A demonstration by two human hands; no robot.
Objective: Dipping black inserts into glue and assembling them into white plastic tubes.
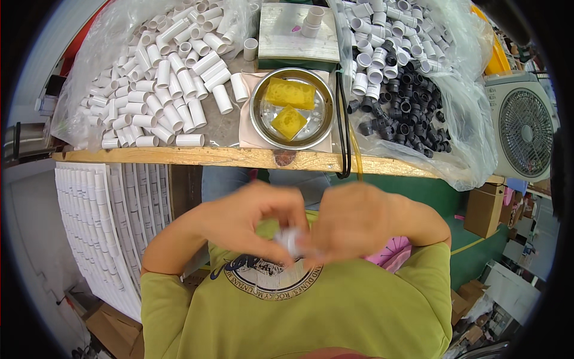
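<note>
Both hands are close together in front of my chest, below the table edge. My left hand [260, 224] curls its thumb and fingers round a small white plastic piece [290, 240], too blurred for its exact kind to show. Right beside it, my right hand [350, 224] is closed, its knuckles up and smeared by motion. Its fingertips meet near the white piece, and what they hold is hidden. Beyond the hands, a round metal bowl [258, 127] on the table holds two yellow sponge blocks [290, 94].
White pipe pieces [164, 75] lie heaped on plastic sheeting at left. Light grey fittings [376, 57] and black fittings [409, 110] pile up at right. A white fitting [311, 23] stands on a metal-topped block [281, 39]. A fan [526, 133] stands far right; stacked white tubes [89, 203] are lower left.
</note>
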